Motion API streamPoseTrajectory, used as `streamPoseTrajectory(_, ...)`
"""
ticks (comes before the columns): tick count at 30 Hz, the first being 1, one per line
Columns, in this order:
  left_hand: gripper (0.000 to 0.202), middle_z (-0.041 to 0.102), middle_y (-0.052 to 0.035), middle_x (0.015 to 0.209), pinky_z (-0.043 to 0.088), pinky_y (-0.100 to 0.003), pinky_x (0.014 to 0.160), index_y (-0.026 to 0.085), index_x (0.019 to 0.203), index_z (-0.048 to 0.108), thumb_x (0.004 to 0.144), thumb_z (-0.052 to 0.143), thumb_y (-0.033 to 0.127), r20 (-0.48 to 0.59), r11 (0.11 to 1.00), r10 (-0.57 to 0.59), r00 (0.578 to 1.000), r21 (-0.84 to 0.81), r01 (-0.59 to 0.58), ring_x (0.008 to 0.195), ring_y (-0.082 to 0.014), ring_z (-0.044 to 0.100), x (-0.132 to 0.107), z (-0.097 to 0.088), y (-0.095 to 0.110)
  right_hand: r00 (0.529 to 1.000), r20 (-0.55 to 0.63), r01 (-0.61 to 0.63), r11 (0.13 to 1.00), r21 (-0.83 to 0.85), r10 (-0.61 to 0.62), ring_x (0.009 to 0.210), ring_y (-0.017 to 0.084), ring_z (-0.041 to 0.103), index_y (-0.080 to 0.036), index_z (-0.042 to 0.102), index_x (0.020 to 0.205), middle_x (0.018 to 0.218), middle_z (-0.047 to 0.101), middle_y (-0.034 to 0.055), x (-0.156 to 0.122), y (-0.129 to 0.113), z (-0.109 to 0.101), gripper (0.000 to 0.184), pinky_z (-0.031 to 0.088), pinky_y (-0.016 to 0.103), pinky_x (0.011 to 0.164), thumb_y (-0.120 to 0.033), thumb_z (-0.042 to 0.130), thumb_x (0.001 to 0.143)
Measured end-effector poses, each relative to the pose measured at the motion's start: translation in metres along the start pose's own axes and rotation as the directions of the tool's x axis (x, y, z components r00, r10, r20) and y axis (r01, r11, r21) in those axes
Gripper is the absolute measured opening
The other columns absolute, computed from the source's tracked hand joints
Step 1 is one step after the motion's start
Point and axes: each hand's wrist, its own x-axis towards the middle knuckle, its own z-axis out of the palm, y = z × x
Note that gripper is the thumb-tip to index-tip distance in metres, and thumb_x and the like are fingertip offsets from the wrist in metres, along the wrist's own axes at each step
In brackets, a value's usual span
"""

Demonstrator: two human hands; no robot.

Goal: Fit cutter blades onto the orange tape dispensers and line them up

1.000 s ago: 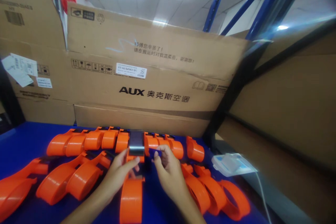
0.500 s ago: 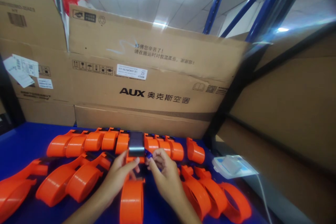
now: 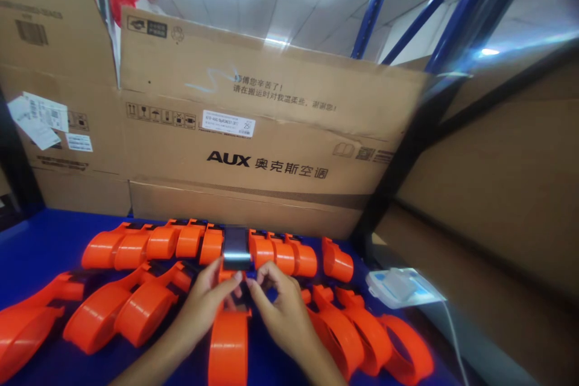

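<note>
At the middle of the blue surface, my left hand (image 3: 212, 289) is closed on an orange plastic tape dispenser (image 3: 230, 338), thumb laid across its upper part. A shiny dark grey block (image 3: 237, 248) stands just beyond the fingertips; whether it is joined to the dispenser I cannot tell. My right hand (image 3: 275, 298) has thumb and index finger pinched on a small blue piece (image 3: 251, 275) beside the dispenser's upper end. The fingertips cover most of that piece. The dispenser's wide orange ring hangs toward me, below the hands.
More orange dispensers (image 3: 163, 242) stand in a back row. Others lie nearer, at left (image 3: 97, 319) and right (image 3: 368, 338). A cardboard sheet (image 3: 271, 132) rises behind the blue surface (image 3: 27, 241). A white box with a cable (image 3: 407, 286) sits at the right edge.
My right hand's fingertips have shifted slightly left with the small blue piece, closer to the dispenser and my left thumb. The left hand stays nearly where it was.
</note>
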Motion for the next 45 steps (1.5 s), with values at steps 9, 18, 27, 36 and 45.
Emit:
streamPoseTrajectory(9, 0.033, 0.064, -0.0016, 0.074, 0.05, -0.024, 0.054, 0.017, 0.106, 0.066, 0.082, 0.072, 0.039, 0.012, 1.0, -0.01, 1.0, -0.011, 0.01, 0.058, -0.0138, 0.059, -0.003, 0.003, 0.001, 0.997, 0.072, 0.007, 1.0, 0.03, -0.009, 0.059, 0.013, 0.053, -0.022, 0.052, 0.08, 0.068, 0.061, -0.0023, -0.002, 0.001, 0.0, 0.021, 0.038, 0.023, 0.056, -0.034, 0.057, 0.096)
streamPoseTrajectory(18, 0.036, 0.072, -0.0041, 0.081, 0.052, -0.025, 0.06, 0.018, 0.107, 0.069, 0.078, 0.078, 0.037, 0.027, 0.991, -0.042, 0.999, -0.13, 0.045, 0.064, -0.0158, 0.065, -0.003, 0.003, 0.003, 0.993, 0.026, 0.118, 0.993, 0.012, -0.118, 0.083, 0.021, 0.057, -0.023, 0.053, 0.084, 0.087, 0.061, 0.004, -0.002, -0.003, -0.01, 0.013, 0.045, 0.032, 0.074, -0.032, 0.056, 0.094)
streamPoseTrajectory(27, 0.079, 0.072, -0.0125, 0.114, 0.058, -0.037, 0.075, 0.025, 0.141, 0.054, 0.069, 0.086, 0.032, 0.019, 0.961, -0.163, 0.986, -0.221, 0.163, 0.087, -0.0277, 0.074, -0.013, 0.011, 0.017, 0.99, 0.054, -0.138, 0.835, 0.532, 0.13, 0.1, 0.023, 0.063, -0.028, 0.053, 0.127, 0.105, 0.067, 0.0047, 0.002, 0.003, -0.006, 0.035, 0.045, 0.039, 0.098, -0.044, 0.055, 0.096)
streamPoseTrajectory(36, 0.08, 0.074, -0.0142, 0.106, 0.06, -0.038, 0.074, 0.023, 0.144, 0.048, 0.074, 0.085, 0.033, 0.242, 0.951, -0.176, 0.954, -0.209, 0.229, 0.081, -0.0274, 0.077, -0.025, 0.016, 0.021, 0.979, 0.114, -0.203, 0.796, 0.571, 0.168, 0.095, 0.024, 0.064, -0.027, 0.057, 0.114, 0.098, 0.065, 0.0045, 0.001, 0.007, -0.001, 0.036, 0.05, 0.035, 0.085, -0.052, 0.065, 0.088)
streamPoseTrajectory(45, 0.062, 0.077, -0.0118, 0.088, 0.059, -0.039, 0.061, 0.017, 0.13, 0.063, 0.078, 0.077, 0.049, 0.191, 0.958, -0.207, 0.96, -0.158, 0.238, 0.061, -0.0264, 0.074, -0.01, 0.005, 0.006, 0.985, 0.125, -0.166, 0.849, 0.502, 0.119, 0.081, 0.017, 0.054, -0.025, 0.049, 0.097, 0.086, 0.055, -0.0002, -0.001, 0.005, 0.007, 0.029, 0.047, 0.027, 0.074, -0.052, 0.058, 0.093)
